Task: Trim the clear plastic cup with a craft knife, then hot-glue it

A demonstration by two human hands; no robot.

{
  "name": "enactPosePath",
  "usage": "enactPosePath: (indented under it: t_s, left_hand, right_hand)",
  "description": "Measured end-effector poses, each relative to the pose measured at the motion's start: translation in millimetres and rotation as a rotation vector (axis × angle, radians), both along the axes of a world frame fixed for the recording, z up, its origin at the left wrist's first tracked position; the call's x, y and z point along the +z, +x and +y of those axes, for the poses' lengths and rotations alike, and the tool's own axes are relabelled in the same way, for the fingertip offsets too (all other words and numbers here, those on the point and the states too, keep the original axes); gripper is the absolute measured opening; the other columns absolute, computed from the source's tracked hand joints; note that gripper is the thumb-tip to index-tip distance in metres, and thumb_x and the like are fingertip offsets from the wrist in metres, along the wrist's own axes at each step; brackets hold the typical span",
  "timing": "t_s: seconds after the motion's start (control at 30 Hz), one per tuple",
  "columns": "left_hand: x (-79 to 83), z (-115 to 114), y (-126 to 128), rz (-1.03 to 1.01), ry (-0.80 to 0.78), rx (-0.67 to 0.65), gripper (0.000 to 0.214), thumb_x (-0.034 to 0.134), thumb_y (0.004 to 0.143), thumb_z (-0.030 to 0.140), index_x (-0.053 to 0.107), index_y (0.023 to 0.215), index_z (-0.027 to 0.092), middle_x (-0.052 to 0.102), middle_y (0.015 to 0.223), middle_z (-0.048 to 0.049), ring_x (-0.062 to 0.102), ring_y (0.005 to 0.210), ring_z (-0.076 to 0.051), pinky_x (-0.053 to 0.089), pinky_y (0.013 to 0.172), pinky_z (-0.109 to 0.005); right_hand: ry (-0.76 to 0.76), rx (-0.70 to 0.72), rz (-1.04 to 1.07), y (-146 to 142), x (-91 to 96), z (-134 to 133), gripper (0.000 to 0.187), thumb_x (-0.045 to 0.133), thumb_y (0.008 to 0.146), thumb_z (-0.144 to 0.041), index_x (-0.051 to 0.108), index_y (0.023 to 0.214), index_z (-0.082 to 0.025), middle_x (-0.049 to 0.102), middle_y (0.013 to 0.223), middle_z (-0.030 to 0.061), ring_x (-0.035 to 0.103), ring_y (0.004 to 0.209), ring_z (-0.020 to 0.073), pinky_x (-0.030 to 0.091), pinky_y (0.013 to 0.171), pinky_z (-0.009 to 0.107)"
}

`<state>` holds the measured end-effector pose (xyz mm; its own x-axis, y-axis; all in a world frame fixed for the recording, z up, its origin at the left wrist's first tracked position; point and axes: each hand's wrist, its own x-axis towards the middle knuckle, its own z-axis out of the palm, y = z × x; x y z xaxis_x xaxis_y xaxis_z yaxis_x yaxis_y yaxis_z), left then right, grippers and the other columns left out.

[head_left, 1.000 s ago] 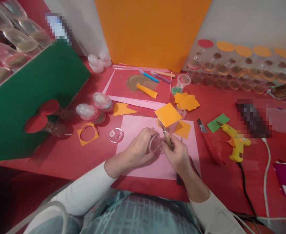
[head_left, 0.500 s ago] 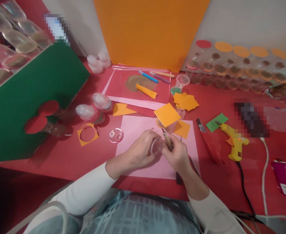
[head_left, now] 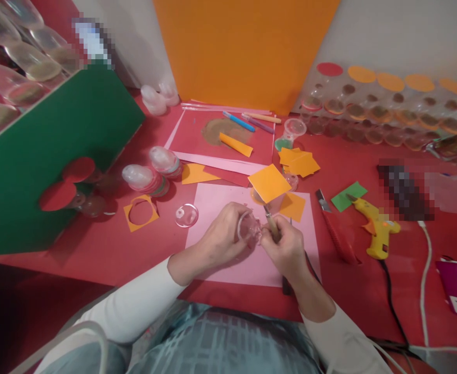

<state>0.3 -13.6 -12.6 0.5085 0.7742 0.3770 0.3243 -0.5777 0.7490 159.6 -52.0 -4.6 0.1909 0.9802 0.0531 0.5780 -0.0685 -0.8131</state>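
Both hands meet over a pink paper sheet (head_left: 220, 195) on the red table. My left hand (head_left: 223, 236) is wrapped around a small clear plastic cup (head_left: 249, 227), held on its side with the rim facing right. My right hand (head_left: 286, 246) is closed on a craft knife (head_left: 270, 221) with a wooden handle, its tip pointing up and away, and its fingertips touch the cup. An orange paper square (head_left: 269, 183) lies just beyond the hands, with another orange square (head_left: 293, 205) beside it.
A clear lid (head_left: 186, 215) and an orange cut-out frame (head_left: 140, 213) lie left. A red cutter (head_left: 335, 234), green scrap (head_left: 348, 196), yellow glue gun (head_left: 377, 229) and cables sit right. A green board (head_left: 49, 156) stands left; rows of cups (head_left: 384, 111) line the back.
My hands stay in place over the pink sheet. The cup has been turned slightly in my left hand, and the knife has shifted a little to the right.
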Motion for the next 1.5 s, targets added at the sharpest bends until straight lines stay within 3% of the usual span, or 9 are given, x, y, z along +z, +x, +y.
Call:
enactPosePath:
  t_s: [0.27,0.43,0.6,0.83,1.0,1.17,1.5]
  left_hand:
    - [-0.7,-0.2,-0.4,0.028,-0.102,0.07,0.03,0.06,0.08,0.024,0.044,0.105,0.021,0.059,0.1,-0.0075,0.061,0.089,-0.02,0.054,0.076,-0.035]
    - [1.1,0.5,-1.7,0.031,-0.134,0.089,0.031,0.061,0.08,0.027,0.046,0.106,0.021,0.061,0.102,-0.0078,0.063,0.091,-0.02,0.054,0.078,-0.034]
    - [0.0,0.2,-0.2,0.009,-0.085,0.013,0.029,0.061,0.083,0.031,0.046,0.105,0.02,0.061,0.106,-0.0095,0.063,0.094,-0.02,0.054,0.079,-0.034]
    - [-2.6,0.0,-1.7,0.045,-0.15,0.003,0.034,0.062,0.083,0.039,0.047,0.107,0.02,0.062,0.107,-0.0102,0.064,0.099,-0.022,0.054,0.082,-0.036]
    - [-1.2,1.5,-1.2,0.037,-0.074,-0.003,0.028,0.057,0.085,0.039,0.051,0.103,0.019,0.064,0.101,-0.0095,0.064,0.092,-0.022,0.054,0.078,-0.035]
    - [-0.2,2.0,1.8,0.044,-0.024,-0.022,0.018,0.054,0.086,0.035,0.051,0.095,0.021,0.064,0.091,-0.0063,0.063,0.083,-0.02,0.053,0.075,-0.034]
    - [-7.3,-0.2,5.6,0.031,0.068,0.01,0.024,0.059,0.082,0.028,0.048,0.102,0.021,0.062,0.095,-0.0067,0.062,0.084,-0.02,0.054,0.072,-0.033]
  right_hand:
    - [0.034,0.039,0.119,1.7,-2.0,-1.4,0.035,0.05,0.082,-0.034,0.026,0.057,-0.025,0.028,0.049,-0.0082,0.031,0.045,0.0096,0.028,0.045,0.024]
    - [0.047,0.041,0.146,2.4,-0.9,-1.2,0.026,0.051,0.084,-0.035,0.042,0.062,-0.023,0.039,0.052,-0.0065,0.039,0.05,0.0108,0.034,0.049,0.023]
    - [-0.068,0.068,0.238,3.2,-2.4,0.0,0.024,0.055,0.08,-0.036,0.045,0.063,-0.023,0.038,0.052,-0.0069,0.037,0.049,0.0101,0.032,0.047,0.023]
    - [-0.199,0.117,0.576,5.4,-9.3,-0.7,0.013,0.057,0.079,-0.034,0.052,0.076,-0.022,0.041,0.052,-0.0087,0.03,0.043,0.0078,0.027,0.043,0.024]
    - [-0.24,0.1,0.686,3.4,-9.2,-0.1,0.019,0.061,0.076,-0.038,0.051,0.075,-0.022,0.043,0.052,-0.0091,0.028,0.039,0.0056,0.022,0.039,0.023]
    - [-0.279,0.046,0.864,-3.4,-7.3,2.6,0.019,0.062,0.068,-0.032,0.046,0.071,-0.023,0.035,0.045,-0.013,0.024,0.036,0.0044,0.018,0.036,0.021]
    - [-0.176,0.029,0.886,-3.2,-8.1,2.4,0.012,0.055,0.063,-0.025,0.046,0.07,-0.023,0.036,0.045,-0.0134,0.025,0.036,0.0044,0.021,0.037,0.021]
